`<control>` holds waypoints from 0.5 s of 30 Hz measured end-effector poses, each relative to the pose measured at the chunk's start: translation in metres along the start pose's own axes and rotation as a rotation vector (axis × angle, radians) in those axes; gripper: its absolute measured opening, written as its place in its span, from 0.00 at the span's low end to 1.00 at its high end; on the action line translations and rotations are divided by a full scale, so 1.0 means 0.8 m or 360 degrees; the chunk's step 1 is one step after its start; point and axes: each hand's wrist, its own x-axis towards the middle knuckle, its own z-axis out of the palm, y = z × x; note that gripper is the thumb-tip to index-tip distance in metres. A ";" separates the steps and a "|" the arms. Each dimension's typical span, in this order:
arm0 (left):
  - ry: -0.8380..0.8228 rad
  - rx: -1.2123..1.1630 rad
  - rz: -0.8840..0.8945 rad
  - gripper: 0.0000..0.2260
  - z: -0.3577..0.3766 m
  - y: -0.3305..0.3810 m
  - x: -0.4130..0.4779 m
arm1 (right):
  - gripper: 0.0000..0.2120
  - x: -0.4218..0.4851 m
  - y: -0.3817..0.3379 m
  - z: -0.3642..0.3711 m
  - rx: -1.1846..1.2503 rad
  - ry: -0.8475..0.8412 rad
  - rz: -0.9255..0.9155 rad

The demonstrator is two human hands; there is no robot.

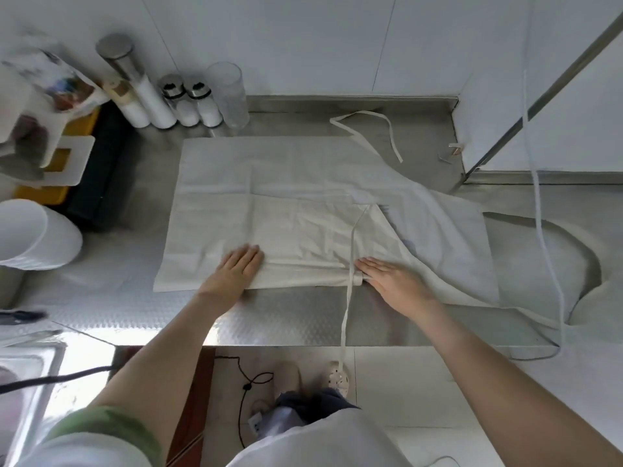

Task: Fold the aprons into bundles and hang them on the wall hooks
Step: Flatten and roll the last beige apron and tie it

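- Your left hand (pixel 241 264) presses flat, fingers straight, on the apron (pixel 269 210).
- Your right hand (pixel 392 276) lies flat at the rolled edge's end.
- Apron's long axis runs left-right along the counter (pixel 286 318).

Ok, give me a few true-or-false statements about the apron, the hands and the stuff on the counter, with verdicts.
1. The left hand and right hand lie flat on the apron, fingers straight. True.
2. The apron hangs from a wall hook. False: it lies spread on the steel counter, its near edge rolled.
3. A strap dangles over the counter's front edge. True.
4. The clear glass stands on the apron. False: it stands behind it, beside the shakers by the wall.
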 end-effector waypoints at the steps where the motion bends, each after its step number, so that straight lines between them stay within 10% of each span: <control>1: -0.0035 -0.0036 -0.0063 0.38 -0.001 -0.010 -0.012 | 0.19 0.001 0.002 -0.006 0.0063 -0.0080 0.0048; 7: -0.0398 -0.0523 -0.0222 0.29 -0.037 -0.084 -0.056 | 0.19 0.025 0.009 -0.066 0.0659 -0.0607 0.0565; 10: -0.0383 -0.0426 -0.0271 0.14 -0.068 -0.112 -0.047 | 0.11 0.065 0.006 -0.091 0.1136 -0.0332 0.0697; 15: 0.0065 -0.0491 -0.0399 0.14 -0.092 -0.119 0.020 | 0.22 0.136 0.008 -0.093 0.0370 -0.0167 0.0751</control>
